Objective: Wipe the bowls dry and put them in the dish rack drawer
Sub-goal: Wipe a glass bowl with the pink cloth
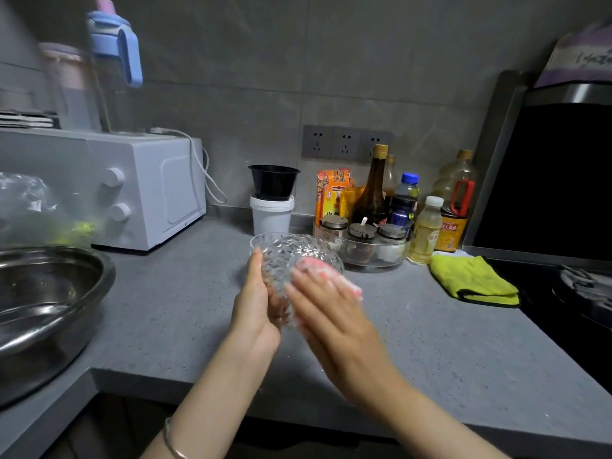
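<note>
1. a person dries a cut-pattern glass bowl [298,256] over the grey table [430,342] of a small kitchen. the bowl is held up off the surface and tipped on its side, with its mouth turned up and away.
2. the left hand [256,306] supplies the grip. its thumb lies along the near wall, and its fingers, seen through the glass, curl round the bowl, closed on it.
3. the right hand [331,313] is spread almost flat. it clasps nothing and only presses a pink cloth [334,276] against the bowl's outer wall. the edges there are blurred.
4. the step in hand looks to be wiping the outside. to do it well, the left hand should turn the bowl a little at a time so the cloth reaches every facet, since water would likely sit in the pattern.
5. wet glass is probably slippery, so a firm hold, kept low over the table, seems wise. the inside and the foot should be wiped too.
6. a steel basin [43,303] stands at the left, and a folded yellow cloth [473,281] lies at the right. the dish rack drawer is not in view, and the bowl has not yet been stowed.
</note>
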### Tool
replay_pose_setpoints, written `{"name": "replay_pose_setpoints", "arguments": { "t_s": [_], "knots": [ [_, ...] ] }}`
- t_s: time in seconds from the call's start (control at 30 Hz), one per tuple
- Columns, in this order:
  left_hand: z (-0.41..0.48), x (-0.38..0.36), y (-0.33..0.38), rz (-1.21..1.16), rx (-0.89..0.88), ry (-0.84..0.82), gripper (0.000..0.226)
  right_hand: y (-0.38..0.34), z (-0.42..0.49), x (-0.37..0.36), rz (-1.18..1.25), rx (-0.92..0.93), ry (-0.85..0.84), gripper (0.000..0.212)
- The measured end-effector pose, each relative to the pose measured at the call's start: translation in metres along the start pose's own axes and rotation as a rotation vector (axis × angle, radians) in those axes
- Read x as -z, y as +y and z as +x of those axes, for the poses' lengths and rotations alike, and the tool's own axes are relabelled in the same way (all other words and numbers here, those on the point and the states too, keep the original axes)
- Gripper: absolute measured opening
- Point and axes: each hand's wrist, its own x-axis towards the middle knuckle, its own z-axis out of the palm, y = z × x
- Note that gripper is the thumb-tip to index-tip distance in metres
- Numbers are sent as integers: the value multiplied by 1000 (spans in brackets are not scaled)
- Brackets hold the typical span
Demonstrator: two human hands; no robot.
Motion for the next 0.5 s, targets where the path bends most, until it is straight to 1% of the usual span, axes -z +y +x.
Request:
{"name": "replay_pose_setpoints", "arguments": {
  "t_s": [0.07, 0.1, 0.17, 0.2, 0.27, 0.3, 0.37, 0.43, 0.5],
  "knots": [
    [-2, 0, -2, 28, 14, -59, 69, -3, 3, 0, -37, 78, -43, 44],
    [-5, -1, -4, 45, 20, -109, 65, -1, 10, 2, -48, 87, -43, 45],
    [-6, -4, -6, 51, -3, -140, 53, 6, 23, 8, -63, 37, -9, 45],
    [-5, -4, -4, 46, -11, -119, 52, 11, 26, 10, -63, -9, 17, 45],
    [-1, -5, -1, -1, -13, -84, 64, 14, 22, 9, -45, -74, 49, 45],
    [-1, -5, 0, -21, -18, -50, 68, 12, 15, 7, -40, -72, 52, 44],
    [1, -3, -1, -2, -26, 24, 68, 4, 3, 1, -43, -15, 41, 43],
    [0, 0, -4, 3, -24, 19, 66, 1, 3, -1, -47, 37, 11, 44],
    [0, -1, -5, 33, -39, -3, 61, 8, 12, 3, -50, 30, -6, 46]
  ]
}}
